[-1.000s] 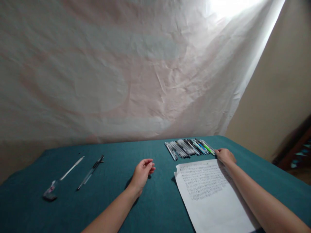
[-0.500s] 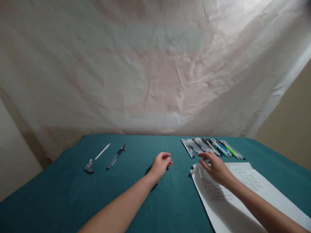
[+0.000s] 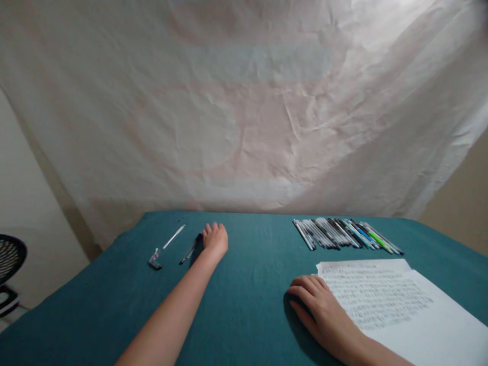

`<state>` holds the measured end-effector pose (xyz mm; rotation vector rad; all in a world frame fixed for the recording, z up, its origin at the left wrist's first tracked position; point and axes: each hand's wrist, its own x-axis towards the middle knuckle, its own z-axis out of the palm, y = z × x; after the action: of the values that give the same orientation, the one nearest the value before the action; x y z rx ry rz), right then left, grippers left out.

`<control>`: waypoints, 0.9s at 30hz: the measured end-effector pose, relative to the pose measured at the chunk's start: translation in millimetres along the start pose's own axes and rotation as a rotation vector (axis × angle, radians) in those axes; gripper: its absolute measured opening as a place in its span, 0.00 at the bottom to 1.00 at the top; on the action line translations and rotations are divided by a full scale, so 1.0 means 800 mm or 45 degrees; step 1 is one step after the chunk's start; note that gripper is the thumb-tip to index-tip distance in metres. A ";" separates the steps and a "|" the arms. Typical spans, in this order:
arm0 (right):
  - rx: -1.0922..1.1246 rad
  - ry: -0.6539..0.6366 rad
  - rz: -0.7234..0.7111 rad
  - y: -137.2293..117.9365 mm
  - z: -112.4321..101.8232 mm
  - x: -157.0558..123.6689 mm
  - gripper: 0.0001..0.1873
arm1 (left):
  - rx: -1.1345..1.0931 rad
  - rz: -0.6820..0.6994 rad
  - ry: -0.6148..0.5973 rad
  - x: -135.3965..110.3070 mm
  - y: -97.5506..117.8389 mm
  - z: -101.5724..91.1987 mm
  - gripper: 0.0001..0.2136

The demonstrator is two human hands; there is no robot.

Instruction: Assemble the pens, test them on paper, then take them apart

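My left hand reaches over the left half of the table, just right of a small group of dark-capped clear pens. Its fingers are apart and bent forward beside the pens' far end; I cannot tell whether they touch it. Farther left lie a white pen and a small clear plastic piece with a dark end. My right hand hovers or rests low at the left edge of the handwritten paper sheets, thumb apart from the fingers, holding nothing visible.
Several pens lie side by side in a row at the back right, mostly clear and black, with a green one and a blue one. A teal cloth covers the table. A wrinkled pale sheet hangs behind, and a black fan-like object stands at far left.
My left hand has moved left and away from me to the dark-capped pens. My right hand has come back toward me, from near the pen row to the paper's left edge. The view has turned slightly left.
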<state>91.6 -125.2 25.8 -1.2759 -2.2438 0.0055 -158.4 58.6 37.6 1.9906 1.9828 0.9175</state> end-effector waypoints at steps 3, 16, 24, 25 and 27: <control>0.025 -0.029 0.007 0.001 0.003 -0.001 0.09 | 0.170 -0.166 0.038 0.008 -0.021 -0.011 0.14; 0.055 -0.103 0.047 0.001 0.001 -0.002 0.09 | 0.427 -0.152 -0.184 0.023 -0.031 -0.010 0.13; 0.080 -0.123 0.081 -0.003 -0.001 -0.002 0.09 | 0.477 0.041 -0.295 -0.005 0.013 0.004 0.14; 0.080 -0.125 0.087 -0.003 -0.001 -0.002 0.09 | 0.492 0.064 -0.325 -0.012 0.022 0.008 0.15; 0.079 -0.127 0.096 -0.003 0.000 -0.002 0.09 | 0.522 0.130 -0.391 -0.026 0.041 0.014 0.15</control>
<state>90.8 -127.9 25.5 -1.3529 -2.2593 0.1687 -123.0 39.1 40.7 2.2903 2.0223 0.2029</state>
